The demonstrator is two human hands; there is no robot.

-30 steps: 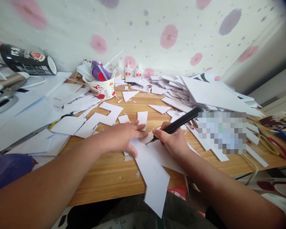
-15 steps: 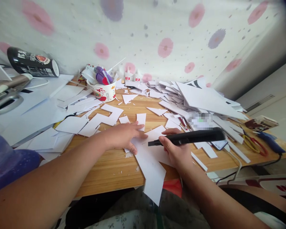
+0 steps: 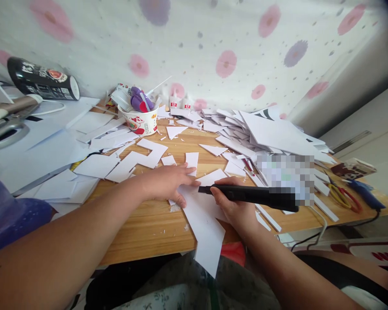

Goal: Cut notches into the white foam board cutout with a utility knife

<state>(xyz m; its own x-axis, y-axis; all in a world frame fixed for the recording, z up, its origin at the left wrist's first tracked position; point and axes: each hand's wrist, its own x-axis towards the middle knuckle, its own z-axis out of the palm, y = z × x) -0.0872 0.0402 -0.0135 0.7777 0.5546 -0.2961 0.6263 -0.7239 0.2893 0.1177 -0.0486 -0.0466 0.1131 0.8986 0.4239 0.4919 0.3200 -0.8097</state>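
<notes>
My left hand (image 3: 168, 183) lies flat with its fingers spread, pressing on the upper end of a white foam board piece (image 3: 205, 228). This angular piece reaches past the table's front edge. In my right hand (image 3: 234, 206) is a black utility knife (image 3: 252, 194), fingers wrapped round its handle. Its tip points left and sits over the board, close to my left fingertips; whether it touches the board I cannot tell. Another white board piece (image 3: 210, 175) shows between and under my hands. A small white strip (image 3: 192, 160) is by my left fingertips.
A paper tub (image 3: 145, 122) with purple-handled scissors stands at the back, beside two glue bottles (image 3: 173, 102). White offcuts (image 3: 233, 125) pile up at the back right. Large sheets (image 3: 48, 146) cover the left. Pliers (image 3: 338, 196) and a blue glue gun (image 3: 365, 193) lie far right.
The knife has swung in my right hand: its rear end is lower and its tip slightly higher and further left. My left hand and the board have stayed nearly still.
</notes>
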